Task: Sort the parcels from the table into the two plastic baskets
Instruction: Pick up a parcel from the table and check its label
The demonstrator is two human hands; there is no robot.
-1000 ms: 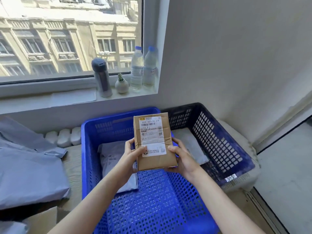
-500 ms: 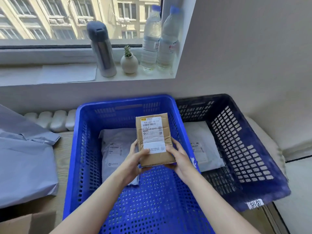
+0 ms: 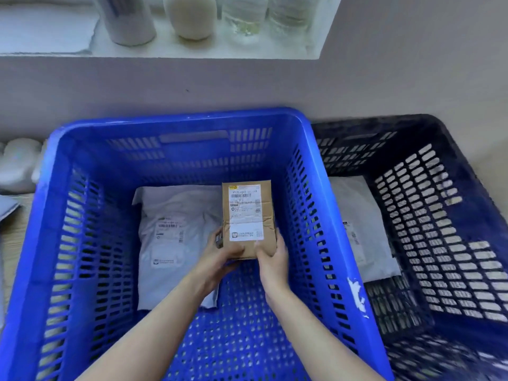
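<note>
Item: brown parcel (image 3: 248,218), labelled, held low inside the blue basket (image 3: 176,125), beside a grey mailer (image 3: 176,229) on its floor. Your left hand (image 3: 220,253) and right hand (image 3: 272,257) both curl round its near end, fingers clamped on the cardboard. Handling, judged: light, fairly stiff, creased at one edge, not slippery; grip the side edges, clear of the label. Second item: dark basket (image 3: 467,171), just beside, holding another mailer (image 3: 362,229).
</note>
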